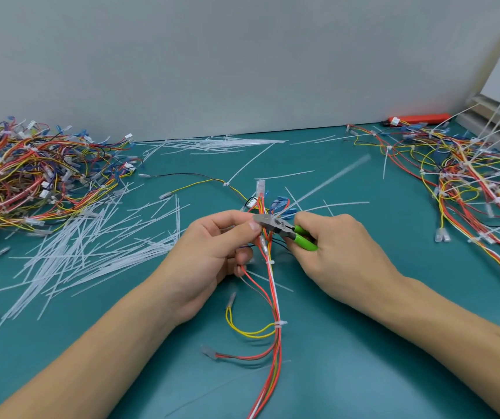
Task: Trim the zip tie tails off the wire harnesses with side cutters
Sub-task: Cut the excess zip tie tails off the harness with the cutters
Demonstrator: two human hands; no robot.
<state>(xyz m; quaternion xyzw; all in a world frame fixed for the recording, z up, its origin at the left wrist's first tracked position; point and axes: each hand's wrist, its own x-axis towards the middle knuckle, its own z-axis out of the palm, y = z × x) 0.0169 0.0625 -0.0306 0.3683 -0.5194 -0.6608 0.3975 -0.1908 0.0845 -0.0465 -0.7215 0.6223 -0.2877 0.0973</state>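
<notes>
Trimming tie tail: left hand (212,246) fingers pinch harness (268,285) above bench (363,343); right hand (338,252) fingers clamped on side cutters (285,229), blades at tail (330,179). Next, probably: find remaining untrimmed tie.

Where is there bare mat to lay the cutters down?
Bare mat shows near the front, between the right forearm and the held harness. Crowded: cut tails left, harness piles far left and far right.
</notes>
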